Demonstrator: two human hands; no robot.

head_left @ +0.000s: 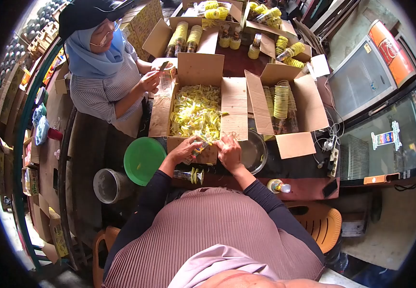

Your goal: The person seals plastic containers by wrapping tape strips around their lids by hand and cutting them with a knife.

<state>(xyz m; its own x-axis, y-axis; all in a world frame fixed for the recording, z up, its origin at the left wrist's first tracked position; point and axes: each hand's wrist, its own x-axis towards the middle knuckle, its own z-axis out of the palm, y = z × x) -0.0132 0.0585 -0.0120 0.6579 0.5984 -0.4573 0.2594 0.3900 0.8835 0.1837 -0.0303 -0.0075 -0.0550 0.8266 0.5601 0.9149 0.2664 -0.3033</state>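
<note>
My left hand (185, 149) is closed around a clear plastic piece with yellow and coloured print (198, 146), at the front edge of an open cardboard box (234, 108). Many small yellow strips (194, 108) fill that box. My right hand (230, 151) is beside it at the box's front right corner, fingers pinched together; what they hold, if anything, is too small to name. Below my hands lies a clear container with yellow strips at its end (190, 175). A small bottle with a pale cap (278, 186) lies to the right of my right forearm.
A co-worker (103, 72) at the left holds a clear cup (166, 79). A green basin (144, 162), a grey bucket (108, 186) and a metal bowl (257, 151) surround the box. Another box (300, 145) holds yellow-ringed stacks; more boxes stand behind, with fridges (385, 139) at the right.
</note>
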